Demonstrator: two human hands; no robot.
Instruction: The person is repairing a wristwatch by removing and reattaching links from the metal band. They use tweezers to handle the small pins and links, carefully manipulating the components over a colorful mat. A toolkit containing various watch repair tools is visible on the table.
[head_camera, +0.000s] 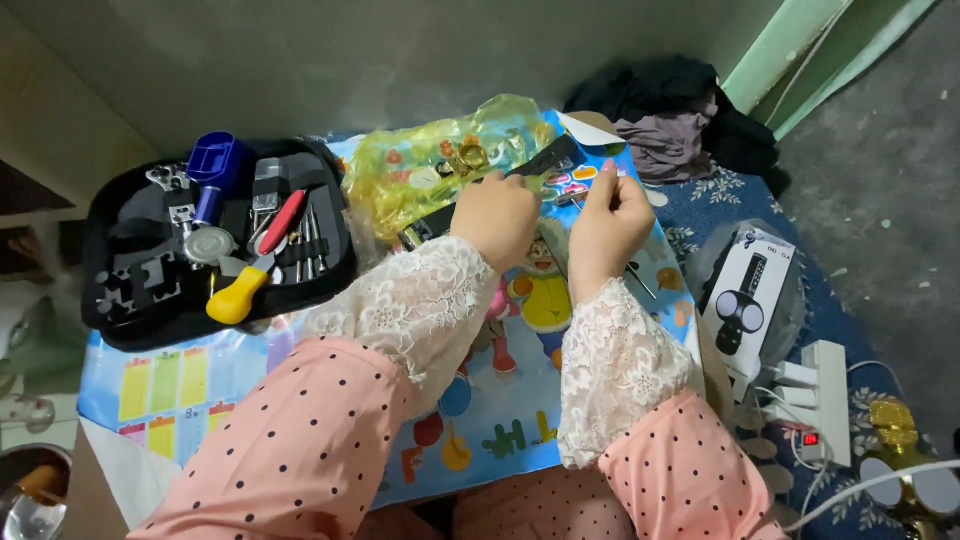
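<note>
My left hand (497, 217) is curled shut on the near end of a dark strap (480, 195), which runs away from that grip toward the far right; my right hand (608, 225) sits just beside it, fingers pinched together, though what they pinch is too small for me to tell; both hover above a bright cartoon mat (500, 400) on the tabletop; just beyond the left hand lies a yellow bag (430, 165) of small parts; well to its left an open black tool case (215, 240) holds a yellow-handled tool (238, 295); right of my right hand stands a white box (745, 295).
</note>
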